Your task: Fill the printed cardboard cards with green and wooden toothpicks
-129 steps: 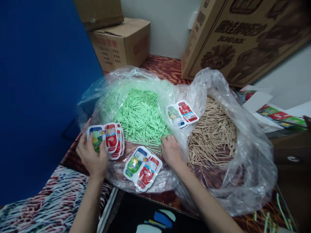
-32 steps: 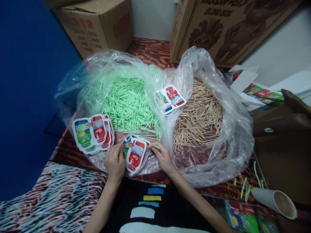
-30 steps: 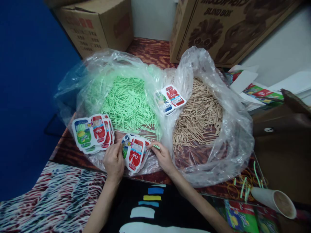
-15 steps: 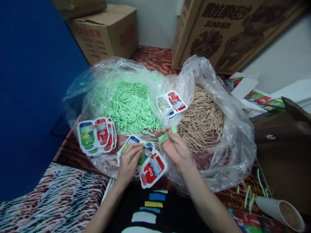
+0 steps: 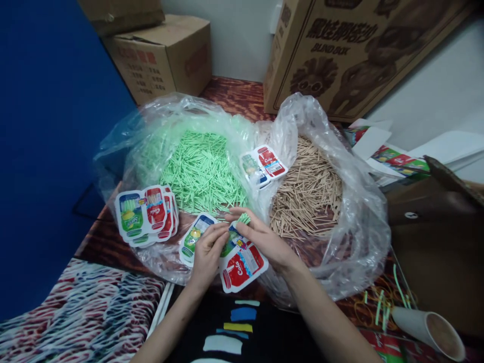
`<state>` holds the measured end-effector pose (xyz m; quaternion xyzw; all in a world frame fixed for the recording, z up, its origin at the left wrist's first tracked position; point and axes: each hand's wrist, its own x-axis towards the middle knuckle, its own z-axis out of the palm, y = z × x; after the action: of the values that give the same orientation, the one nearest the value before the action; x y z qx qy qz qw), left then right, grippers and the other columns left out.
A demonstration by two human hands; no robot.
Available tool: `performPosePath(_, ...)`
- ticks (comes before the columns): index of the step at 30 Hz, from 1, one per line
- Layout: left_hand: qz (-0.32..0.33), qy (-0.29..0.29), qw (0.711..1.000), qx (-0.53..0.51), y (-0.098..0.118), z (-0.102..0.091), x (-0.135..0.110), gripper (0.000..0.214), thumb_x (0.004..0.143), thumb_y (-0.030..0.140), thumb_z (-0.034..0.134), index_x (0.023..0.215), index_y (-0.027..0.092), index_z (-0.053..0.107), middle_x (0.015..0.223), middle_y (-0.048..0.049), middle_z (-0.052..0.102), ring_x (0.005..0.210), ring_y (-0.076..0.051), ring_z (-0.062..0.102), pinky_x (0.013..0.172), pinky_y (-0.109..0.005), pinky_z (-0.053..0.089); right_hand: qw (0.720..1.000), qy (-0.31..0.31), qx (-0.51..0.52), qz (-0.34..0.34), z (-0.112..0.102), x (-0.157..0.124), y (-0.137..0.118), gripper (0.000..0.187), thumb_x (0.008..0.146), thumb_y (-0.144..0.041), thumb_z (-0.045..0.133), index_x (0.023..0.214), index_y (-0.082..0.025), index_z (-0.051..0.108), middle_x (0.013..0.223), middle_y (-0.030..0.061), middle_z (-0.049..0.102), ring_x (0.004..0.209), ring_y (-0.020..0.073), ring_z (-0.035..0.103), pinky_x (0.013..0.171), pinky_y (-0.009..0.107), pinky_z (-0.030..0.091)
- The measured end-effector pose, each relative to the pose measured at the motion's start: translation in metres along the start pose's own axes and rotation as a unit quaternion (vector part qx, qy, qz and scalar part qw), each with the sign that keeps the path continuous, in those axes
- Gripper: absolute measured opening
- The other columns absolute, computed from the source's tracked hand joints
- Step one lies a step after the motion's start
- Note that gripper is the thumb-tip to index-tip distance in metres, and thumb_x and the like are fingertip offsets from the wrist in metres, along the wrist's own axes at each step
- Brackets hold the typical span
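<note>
Just nearside of the green stick pile, the right hand, fingers curled round the green bundle held apart 0.5 s ago, now brings it to the printed pouch pinched in the left hand's closed fingertips, so the 2 meet, their overlap unclear.

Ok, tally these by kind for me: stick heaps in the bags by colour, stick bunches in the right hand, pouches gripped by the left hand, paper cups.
Green stick heap: 1
Brown stick heap: 1
Green stick bunch in right hand: 1
Cola pouch in left hand: 1
Paper cup: 1
Total: 5
</note>
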<state>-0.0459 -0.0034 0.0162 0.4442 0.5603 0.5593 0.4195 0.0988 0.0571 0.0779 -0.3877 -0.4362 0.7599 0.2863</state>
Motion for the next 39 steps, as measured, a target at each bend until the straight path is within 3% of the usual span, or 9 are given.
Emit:
performPosePath(4, -0.006, 0.009, 0.999, -0.038, -0.002, 0.006, 0.003, 0.017, 0.085, 0.024, 0.059, 0.094, 0.022, 0.074, 0.105, -0.0055, 0.068, 0.101, -0.018, 0.06, 0.091, -0.03, 0.046, 0.983, 0.069, -0.142, -0.09, -0.008, -0.014, -0.006, 0.042, 0.087, -0.036, 0.059, 0.127, -0.03, 0.049, 0.124, 0.0042, 0.057, 0.113, 0.02, 0.054, 0.095, 0.036, 0.045)
performPosePath(9, -0.014, -0.004, 0.997, -0.072, -0.001, 0.013, 0.003, 0.016, 0.084, 0.025, 0.062, 0.092, 0.02, 0.074, 0.102, -0.0057, 0.07, 0.099, -0.019, 0.062, 0.091, -0.03, 0.046, 0.915, 0.082, -0.349, -0.186, -0.008, -0.022, -0.004, 0.016, 0.09, -0.025, 0.052, 0.103, -0.023, 0.063, 0.112, 0.0059, 0.059, 0.111, 0.0208, 0.053, 0.098, 0.038, 0.04)
performPosePath(15, -0.048, 0.0, 0.994, -0.102, -0.004, 0.016, 0.001, 0.015, 0.082, 0.026, 0.064, 0.091, 0.02, 0.074, 0.099, -0.0042, 0.07, 0.096, -0.018, 0.062, 0.089, -0.028, 0.046, 0.88, 0.078, -0.435, -0.175, -0.012, -0.031, -0.009, 0.023, 0.089, -0.023, 0.054, 0.112, -0.023, 0.056, 0.112, 0.0056, 0.057, 0.104, 0.0193, 0.054, 0.09, 0.034, 0.043)
performPosePath(18, -0.082, -0.013, 0.991, -0.109, -0.002, 0.012, 0.002, 0.016, 0.081, 0.028, 0.065, 0.091, 0.02, 0.074, 0.097, -0.0043, 0.071, 0.094, -0.018, 0.062, 0.086, -0.027, 0.046, 0.865, 0.099, -0.46, -0.174, -0.015, -0.037, -0.011, 0.008, 0.09, -0.018, 0.051, 0.092, -0.02, 0.058, 0.089, 0.0024, 0.058, 0.083, 0.0169, 0.056, 0.074, 0.029, 0.043)
performPosePath(23, -0.171, -0.215, 0.955, -0.112, 0.007, -0.009, 0.016, 0.045, 0.066, 0.026, 0.078, 0.109, 0.019, 0.067, 0.097, -0.0044, 0.07, 0.088, -0.02, 0.062, 0.078, -0.028, 0.048, 0.845, 0.084, -0.48, -0.22, -0.014, -0.047, -0.014, 0.017, 0.093, -0.012, 0.045, 0.088, -0.019, 0.059, 0.085, 0.003, 0.055, 0.083, 0.0162, 0.052, 0.073, 0.028, 0.04)
performPosePath(28, -0.137, -0.416, 0.899, 0.009, 0.014, -0.014, 0.031, 0.022, 0.069, 0.032, 0.075, 0.068, 0.013, 0.065, 0.062, 0.0023, 0.057, 0.06, -0.011, 0.048, 0.058, -0.021, 0.04, 0.828, 0.041, -0.518, -0.211, -0.004, -0.056, -0.017, 0.021, 0.093, -0.011, 0.045, 0.101, -0.02, 0.061, 0.089, 0.0037, 0.054, 0.088, 0.0166, 0.05, 0.074, 0.027, 0.04)
performPosePath(32, -0.068, -0.383, 0.92, 0.043, 0.017, 0.0, 0.023, 0.023, 0.08, 0.033, 0.065, 0.069, 0.013, 0.065, 0.073, -0.0012, 0.061, 0.069, -0.014, 0.052, 0.066, -0.023, 0.041, 0.832, 0.037, -0.533, -0.15, -0.007, -0.058, -0.016, 0.01, 0.09, -0.016, 0.054, 0.086, -0.019, 0.062, 0.083, 0.0012, 0.054, 0.085, 0.0161, 0.051, 0.073, 0.027, 0.04)
performPosePath(37, -0.117, -0.277, 0.953, 0.026, 0.009, 0.005, 0.008, 0.024, 0.079, 0.038, 0.064, 0.076, 0.014, 0.068, 0.074, -0.0021, 0.067, 0.069, -0.016, 0.056, 0.067, -0.025, 0.045, 0.866, 0.102, -0.457, -0.176, -0.016, -0.065, -0.009, 0.02, 0.091, -0.015, 0.051, 0.108, -0.022, 0.058, 0.098, 0.003, 0.06, 0.091, 0.0157, 0.055, 0.079, 0.027, 0.041)
performPosePath(39, -0.125, -0.245, 0.961, 0.027, 0.009, 0.006, 0.006, 0.025, 0.08, 0.039, 0.062, 0.078, 0.015, 0.069, 0.078, -0.0035, 0.069, 0.073, -0.018, 0.059, 0.071, -0.027, 0.047, 0.863, 0.128, -0.457, -0.173, -0.019, -0.067, -0.005, 0.01, 0.091, -0.015, 0.052, 0.095, -0.02, 0.059, 0.088, 0.0015, 0.062, 0.08, 0.0145, 0.057, 0.072, 0.025, 0.039)
